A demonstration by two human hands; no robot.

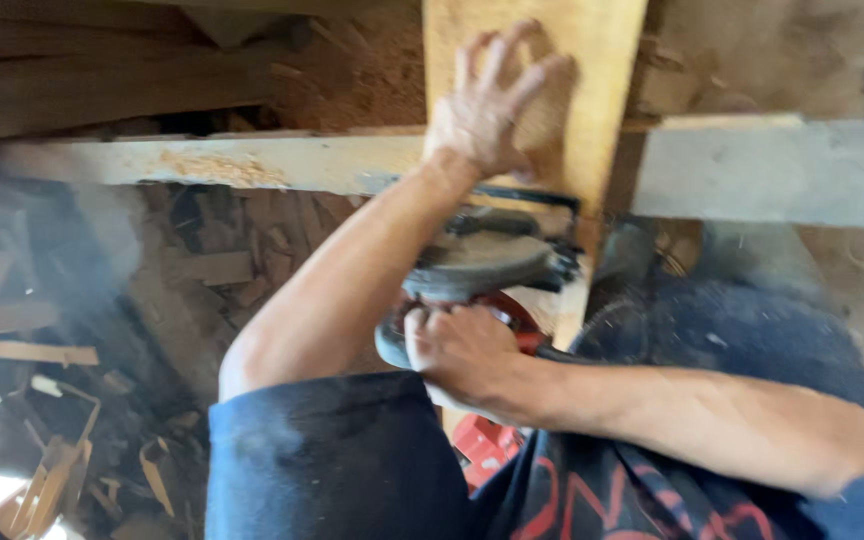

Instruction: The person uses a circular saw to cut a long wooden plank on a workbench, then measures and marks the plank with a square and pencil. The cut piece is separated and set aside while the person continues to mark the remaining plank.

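Fingers of the left hand (487,105) spread flat on a pale wooden plank (592,60) at upper centre. Right hand (462,350) at centre grips a circular saw (482,265), fingers closed around it.

The left hand (487,105) is reaching far forward, its palm lying flat and its fingers spreading wide, with the bare forearm stretching back toward the near left, where a dark blue sleeve is covering the upper arm. The right hand (462,352) is staying closer in, its fingers curling shut in a tight grip with the knuckles facing up. Its bare forearm is running out toward the near right, crossing under the left arm.
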